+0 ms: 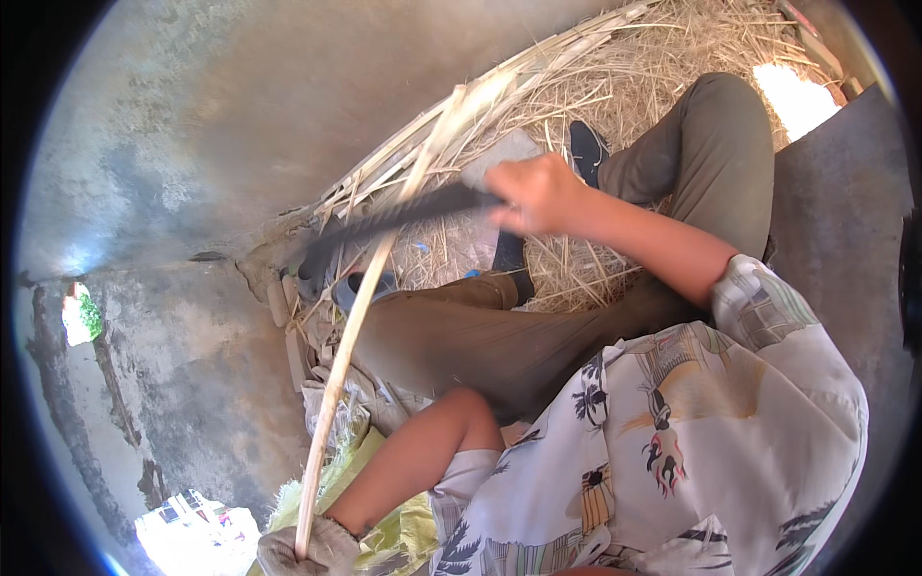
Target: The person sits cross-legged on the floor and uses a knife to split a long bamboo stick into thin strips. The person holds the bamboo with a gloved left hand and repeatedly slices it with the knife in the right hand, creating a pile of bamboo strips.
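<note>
My left hand (pixel 309 549), in a grey glove, is closed around the lower end of a long, pale bamboo strip (pixel 332 403). The strip rises past my knee, tilted away to the upper right. In my right hand (pixel 540 195), which is bare, is the handle end of a large dark knife (pixel 432 204), smeared by motion. Its wide blade points left and crosses the strip above its middle. Whether the edge touches the strip I cannot tell. The handle is mostly hidden by my fingers.
Bent legs in brown trousers (pixel 432 336) lie under the knife. Shavings (pixel 672 58) cover the floor ahead, with more long strips (pixel 567 48) along the wall (pixel 240 115). A yellow-green sack (pixel 408 528) lies beside my left forearm. Something grey and rounded (pixel 379 285) sits behind the strip.
</note>
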`<state>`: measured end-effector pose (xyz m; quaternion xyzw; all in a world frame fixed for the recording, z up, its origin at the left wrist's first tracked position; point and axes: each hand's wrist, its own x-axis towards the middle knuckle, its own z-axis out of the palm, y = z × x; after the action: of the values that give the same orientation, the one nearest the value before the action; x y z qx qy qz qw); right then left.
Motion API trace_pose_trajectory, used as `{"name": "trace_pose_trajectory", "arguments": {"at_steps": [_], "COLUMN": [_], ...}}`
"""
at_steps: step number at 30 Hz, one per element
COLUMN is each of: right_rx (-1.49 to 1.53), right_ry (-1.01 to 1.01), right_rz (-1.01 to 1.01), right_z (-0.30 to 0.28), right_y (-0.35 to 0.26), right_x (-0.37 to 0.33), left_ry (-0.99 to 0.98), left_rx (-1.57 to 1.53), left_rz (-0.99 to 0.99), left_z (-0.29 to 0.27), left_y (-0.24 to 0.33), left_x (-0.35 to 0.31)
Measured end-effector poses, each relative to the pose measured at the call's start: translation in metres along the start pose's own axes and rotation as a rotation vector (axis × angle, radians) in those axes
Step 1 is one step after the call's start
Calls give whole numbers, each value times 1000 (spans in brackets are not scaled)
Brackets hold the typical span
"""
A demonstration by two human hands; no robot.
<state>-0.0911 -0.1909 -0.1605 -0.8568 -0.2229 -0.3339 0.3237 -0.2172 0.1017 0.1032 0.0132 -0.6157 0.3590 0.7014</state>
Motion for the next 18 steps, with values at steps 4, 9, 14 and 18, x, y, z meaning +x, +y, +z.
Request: {"name": "trace_pose_trajectory", "arguments": {"at_steps": [4, 9, 14, 18], "right_rx": [-99, 152, 89, 69], "right_ry": [-264, -379, -102, -210], "right_rz": [772, 580, 799, 1303], "right_z": [22, 14, 52, 62], "right_y": [59, -15, 57, 102], "right_x": [-14, -4, -51, -50], "left_ry": [51, -59, 36, 3], "left_rx": [130, 292, 189, 271], "left_rz": [-187, -354, -337, -231], "left_z": [-9, -24, -11, -16], "left_y": [-27, -7, -9, 10], "left_x": [-11, 5, -4, -2]}}
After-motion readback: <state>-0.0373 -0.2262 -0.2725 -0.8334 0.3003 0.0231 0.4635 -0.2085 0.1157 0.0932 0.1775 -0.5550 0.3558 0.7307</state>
